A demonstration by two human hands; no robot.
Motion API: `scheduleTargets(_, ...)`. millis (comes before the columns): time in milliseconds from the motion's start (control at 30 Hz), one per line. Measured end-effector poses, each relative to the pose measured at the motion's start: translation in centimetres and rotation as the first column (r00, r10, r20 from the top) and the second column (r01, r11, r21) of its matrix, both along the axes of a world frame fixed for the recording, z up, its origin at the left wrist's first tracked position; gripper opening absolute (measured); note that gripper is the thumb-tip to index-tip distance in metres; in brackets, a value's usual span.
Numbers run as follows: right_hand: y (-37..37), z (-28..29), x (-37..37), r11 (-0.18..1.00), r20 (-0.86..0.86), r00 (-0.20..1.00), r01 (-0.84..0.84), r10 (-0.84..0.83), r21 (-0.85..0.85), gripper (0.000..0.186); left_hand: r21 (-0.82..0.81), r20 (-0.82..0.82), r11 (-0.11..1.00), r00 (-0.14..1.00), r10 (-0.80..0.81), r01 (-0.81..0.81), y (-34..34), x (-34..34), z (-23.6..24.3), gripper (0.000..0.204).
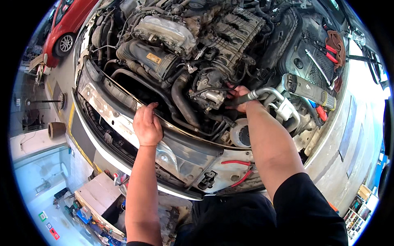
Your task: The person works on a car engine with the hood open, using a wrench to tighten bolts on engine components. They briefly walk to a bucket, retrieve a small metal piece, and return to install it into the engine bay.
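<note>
My left hand (147,126) rests at the front of an open engine bay, its fingers curled over the edge of the metal front panel (193,143). Deeper in, my right hand (241,98) reaches beside a metal housing (211,92). Its fingers are bent, and what they grip is hidden behind the housing and a metal pipe with a dark hose end (262,91), which crosses over the hand. Left of it a thick black hose (180,98) curves down. Below my right wrist sits a round whitish reservoir (241,133), partly covered by the forearm.
Red-handled pliers (321,113) and a ratchet wrench (318,65) lie on the right side of the bay, near a cylindrical metal part (310,90). Another red-handled tool (242,174) is on the front panel. A wooden cabinet (98,190) and a red car (67,28) stand left.
</note>
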State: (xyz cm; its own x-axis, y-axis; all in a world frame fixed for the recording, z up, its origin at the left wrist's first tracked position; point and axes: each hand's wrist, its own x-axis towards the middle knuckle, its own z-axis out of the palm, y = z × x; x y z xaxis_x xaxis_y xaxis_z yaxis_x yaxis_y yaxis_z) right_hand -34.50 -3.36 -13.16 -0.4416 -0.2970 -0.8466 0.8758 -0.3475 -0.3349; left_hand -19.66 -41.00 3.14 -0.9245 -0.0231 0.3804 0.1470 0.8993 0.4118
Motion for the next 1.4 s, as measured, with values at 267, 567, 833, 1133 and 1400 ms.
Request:
scheduleTargets(267, 0.7, -2.0, -0.4, 0.989, -0.109, 0.990, 0.102, -0.091, 0.103, 0.033, 0.017, -0.048, 0.998, 0.997, -0.055, 0.056, 0.1, -0.7, 0.3, 0.035)
scheduleTargets(567, -1.3, 1.4, -0.2, 0.972, 0.045, 0.996, 0.069, -0.081, 0.223, 0.011, 0.003, -0.048, 0.990, 0.989, -0.140, 0.140, -1.8, -0.5, 0.3, 0.034)
scheduleTargets(833, 5.1, -3.1, 1.3, 0.990, 0.100, 0.986, 0.123, -0.130, 0.076, 0.018, 0.089, -0.024, 0.960, 0.964, -0.264, 0.265, -2.0, -1.0, -0.2, 0.034)
scheduleTargets(1133, 4.7, -2.9, 1.4, 0.986, 0.079, 0.983, 0.169, -0.167, -0.013, 0.014, 0.070, 0.005, 0.951, 0.953, -0.303, 0.302, -3.1, -0.9, -0.3, 0.034)
scheduleTargets(1400, 1.6, -1.3, 0.6, 0.977, 0.036, 0.980, 0.192, -0.196, 0.099, 0.010, 0.053, -0.004, 0.951, 0.952, -0.306, 0.305, -3.5, -0.9, -0.4, 0.034)
